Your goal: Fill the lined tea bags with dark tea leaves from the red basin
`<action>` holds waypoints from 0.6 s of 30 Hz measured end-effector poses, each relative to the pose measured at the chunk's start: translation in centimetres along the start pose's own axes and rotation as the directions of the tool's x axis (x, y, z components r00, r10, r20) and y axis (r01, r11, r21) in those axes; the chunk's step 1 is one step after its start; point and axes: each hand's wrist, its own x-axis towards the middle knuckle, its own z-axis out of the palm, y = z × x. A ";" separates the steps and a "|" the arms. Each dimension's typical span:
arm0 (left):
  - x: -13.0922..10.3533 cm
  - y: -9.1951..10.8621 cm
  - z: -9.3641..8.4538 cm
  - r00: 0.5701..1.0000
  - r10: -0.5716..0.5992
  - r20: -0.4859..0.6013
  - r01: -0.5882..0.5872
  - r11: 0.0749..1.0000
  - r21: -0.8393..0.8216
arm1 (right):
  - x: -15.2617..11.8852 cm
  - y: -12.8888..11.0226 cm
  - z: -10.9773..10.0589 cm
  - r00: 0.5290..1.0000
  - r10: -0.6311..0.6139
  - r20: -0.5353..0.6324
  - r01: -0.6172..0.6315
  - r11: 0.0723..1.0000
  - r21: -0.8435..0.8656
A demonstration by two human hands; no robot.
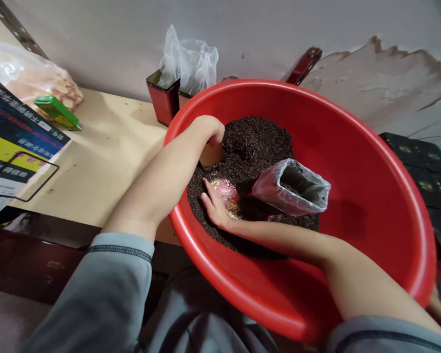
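A large red plastic basin (382, 196) holds dark, loose, soil-like material (259, 142) heaped toward its left side. My left hand (213, 131) reaches over the rim with curled fingers on a flat tan-brown piece (211, 155), its lower edge against the dark material. I cannot make out what kind of thing it is. My right hand (216, 208) lies low in the basin, fingers stretched out, beside a pink and gold patterned object (228, 193) partly covered by the dark material. Right of it, a plastic-lined square container (270, 189) leans with its mouth open.
Behind the basin stand dark red square pots (164, 100) with clear plastic bags (198, 63). On the wooden table (121, 142) are a printed box (14, 142), a green packet (59, 112) and a filled plastic bag (33, 73). Black boxes (422, 162) are stacked at right.
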 end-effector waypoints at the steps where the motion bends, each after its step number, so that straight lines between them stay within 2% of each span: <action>1: 0.2 -0.2 0.0 1.000 -0.007 0.025 0.007 1.000 0.018 | -0.1 -0.6 0.7 1.000 0.012 -0.016 -0.012 0.999 0.032; 4: 0.7 -0.4 -0.1 0.997 -0.011 0.080 0.009 1.000 0.024 | -0.4 -2.4 2.1 0.996 0.063 -0.062 -0.055 0.990 0.129; 9: 0.7 -0.4 -0.3 0.992 -0.045 0.115 0.042 0.999 0.028 | -1.3 -4.1 2.5 0.997 0.064 -0.039 -0.053 0.972 0.228; 14: 0.2 -0.1 -0.3 0.990 0.000 0.144 -0.006 0.999 0.041 | -1.0 -4.6 2.6 0.991 0.072 -0.116 -0.039 0.963 0.266; 18: -0.4 0.5 -0.3 0.986 -0.068 0.154 0.056 0.995 0.076 | -0.1 -4.4 2.4 0.987 0.060 -0.147 -0.014 0.956 0.294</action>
